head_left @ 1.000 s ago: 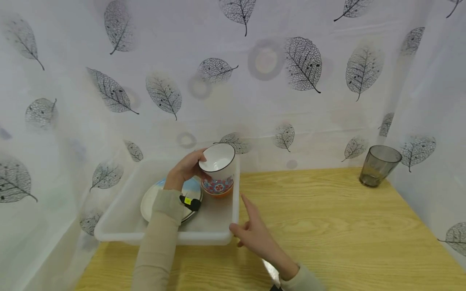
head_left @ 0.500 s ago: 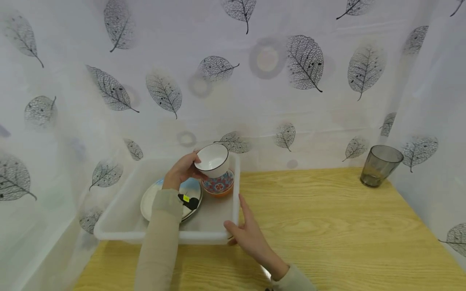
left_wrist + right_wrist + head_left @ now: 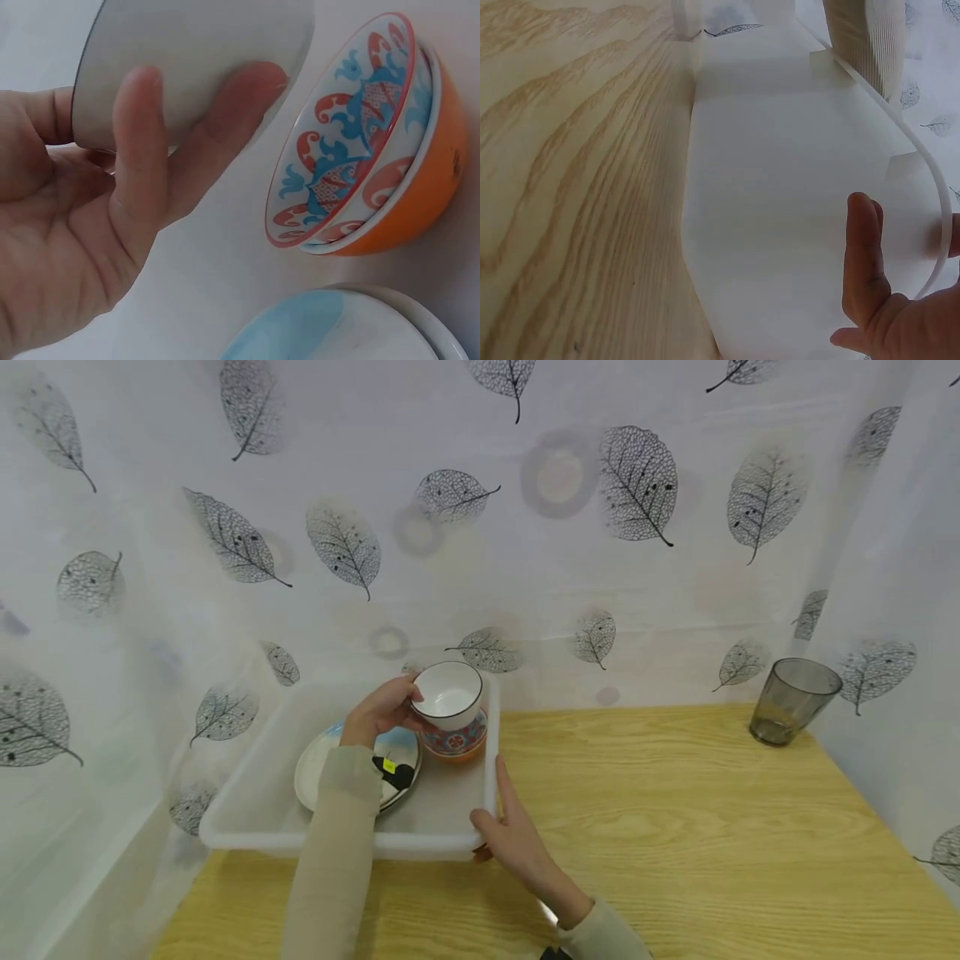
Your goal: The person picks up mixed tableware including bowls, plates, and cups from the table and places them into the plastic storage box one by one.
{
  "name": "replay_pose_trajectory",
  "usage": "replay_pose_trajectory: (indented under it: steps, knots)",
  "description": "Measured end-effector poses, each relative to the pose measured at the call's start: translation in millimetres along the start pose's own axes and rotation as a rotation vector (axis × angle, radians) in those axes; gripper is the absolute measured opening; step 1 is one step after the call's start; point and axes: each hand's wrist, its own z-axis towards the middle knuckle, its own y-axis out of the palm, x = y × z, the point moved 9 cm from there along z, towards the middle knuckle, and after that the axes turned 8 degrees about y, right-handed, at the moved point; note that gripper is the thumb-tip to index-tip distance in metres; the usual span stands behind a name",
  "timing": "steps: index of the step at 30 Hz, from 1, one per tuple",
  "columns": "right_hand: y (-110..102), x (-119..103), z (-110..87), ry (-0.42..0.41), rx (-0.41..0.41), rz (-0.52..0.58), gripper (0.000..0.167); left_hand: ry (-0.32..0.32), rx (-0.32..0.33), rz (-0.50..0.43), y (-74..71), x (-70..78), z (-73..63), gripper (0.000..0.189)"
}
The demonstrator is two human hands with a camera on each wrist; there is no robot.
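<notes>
My left hand holds a white bowl with a dark rim, thumb at the rim and fingers spread under its side. The bowl is tilted over a red-and-blue patterned bowl, which is nested in an orange bowl inside a white plastic bin. Left of these, plates lie stacked in the bin, partly hidden by the left forearm. My right hand grips the bin's right front corner, thumb over the rim and the other fingers along the outer wall.
A grey see-through glass stands at the back right of the wooden table. Behind and at both sides hangs a white curtain with a leaf print. The bin's raised walls surround the dishes.
The white bowl has swung left, then slightly back right, still in my left hand over the patterned bowl. My right hand has moved in at the bin's corner, its thumb now on the rim.
</notes>
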Motion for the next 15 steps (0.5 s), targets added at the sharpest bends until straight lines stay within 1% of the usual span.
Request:
replay_pose_trajectory:
  steps: [3,10,15]
  knots:
    - [0.4,0.6,0.5,-0.002,-0.013,-0.014,0.088,-0.005,-0.003,0.005,-0.3,-0.9,0.1,0.074]
    - [1.3,3.2,3.0,0.014,-0.027,-0.053,0.087,-0.038,-0.014,0.057,-1.4,-5.1,-0.5,0.072]
    - [1.9,4.0,3.3,0.020,-0.037,-0.044,0.088,-0.040,-0.020,0.067,-2.2,-8.9,-0.1,0.072]
